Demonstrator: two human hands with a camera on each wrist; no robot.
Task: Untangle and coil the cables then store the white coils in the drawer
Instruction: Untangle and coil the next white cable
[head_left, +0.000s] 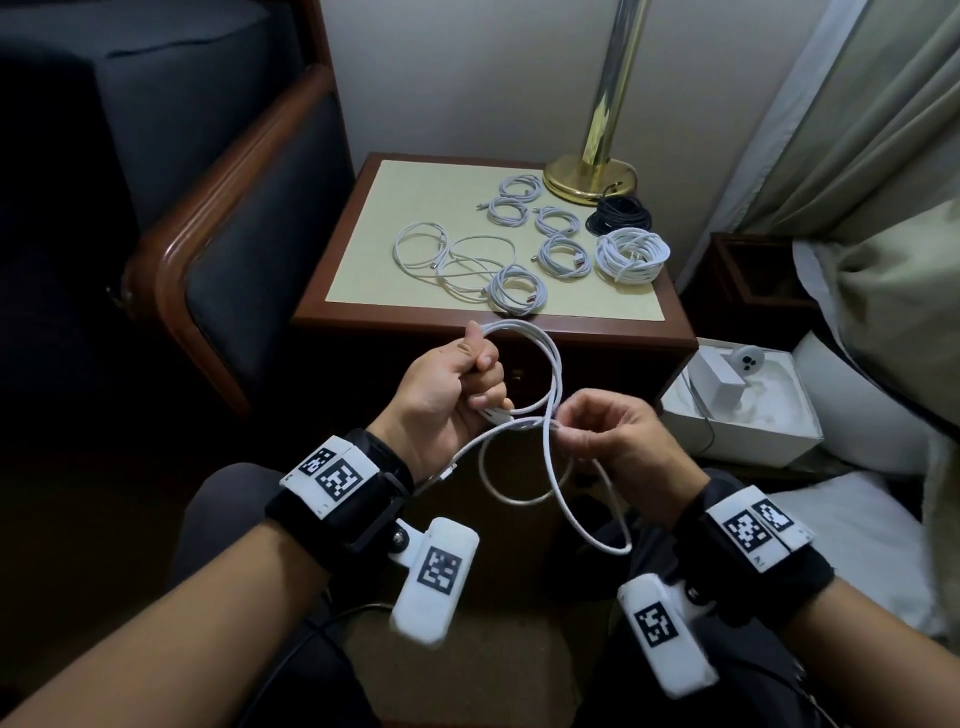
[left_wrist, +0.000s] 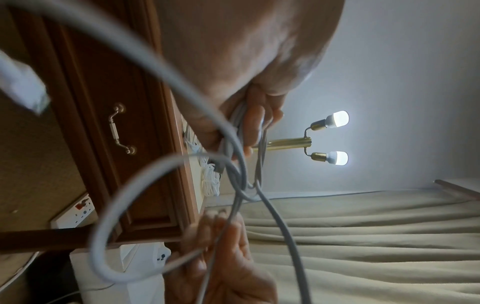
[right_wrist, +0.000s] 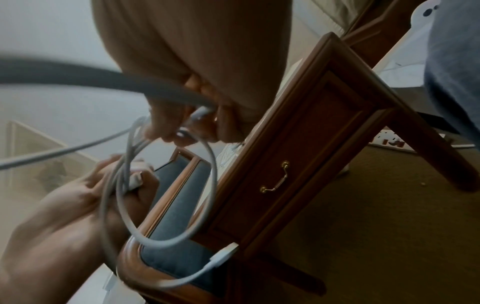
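Left hand (head_left: 447, 382) is fisted round the loops of the white cable (head_left: 545, 364) with the right hand (head_left: 605, 434) pinching the slack just beside it, so I'd feed each turn the same size, keeping the dangling tail below both hands untwisted.

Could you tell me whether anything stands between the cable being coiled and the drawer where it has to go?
Yes: the drawer is closed, so its own front blocks the way. The left hand and right hand both grip the white cable just in front of it; nothing else visibly intervenes.
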